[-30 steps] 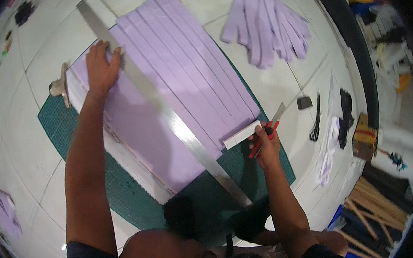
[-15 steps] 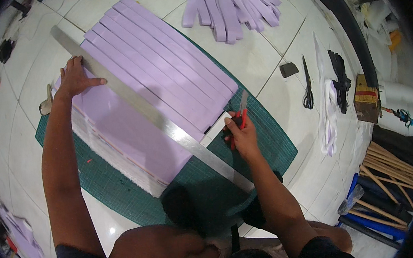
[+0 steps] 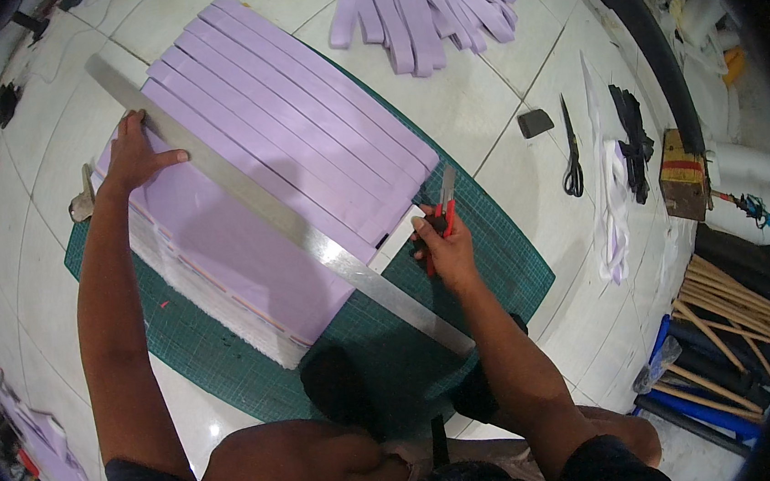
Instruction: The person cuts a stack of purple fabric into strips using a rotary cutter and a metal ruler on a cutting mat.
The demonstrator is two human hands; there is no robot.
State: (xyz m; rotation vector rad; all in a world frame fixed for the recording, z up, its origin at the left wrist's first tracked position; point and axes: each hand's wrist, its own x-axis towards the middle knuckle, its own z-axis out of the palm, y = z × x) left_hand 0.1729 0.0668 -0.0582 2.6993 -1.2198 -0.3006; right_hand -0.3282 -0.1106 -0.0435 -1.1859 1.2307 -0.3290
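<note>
A long steel ruler [image 3: 258, 206] lies slantwise across lilac sheet material [image 3: 259, 261], its lower end on the green cutting mat [image 3: 222, 369]. My left hand [image 3: 134, 157] rests on the sheet against the ruler's upper part, thumb stretched out and fingers apart. Beyond the ruler, several lilac strips [image 3: 292, 120] lie side by side. My right hand [image 3: 448, 246] is closed round a red-handled utility knife [image 3: 449, 206], its blade pointing away from me. The thumb of that hand also presses on a short white flat bar [image 3: 396, 241], which lies between the strips' near end and the ruler.
A bundle of lilac strips [image 3: 420, 17] lies on the tiled floor at the far side. To the right are a dark block [image 3: 535, 123], black scissors [image 3: 571, 155], black straps [image 3: 635, 145] and a box [image 3: 682, 173]. Wooden sticks [image 3: 729, 302] fill the lower right.
</note>
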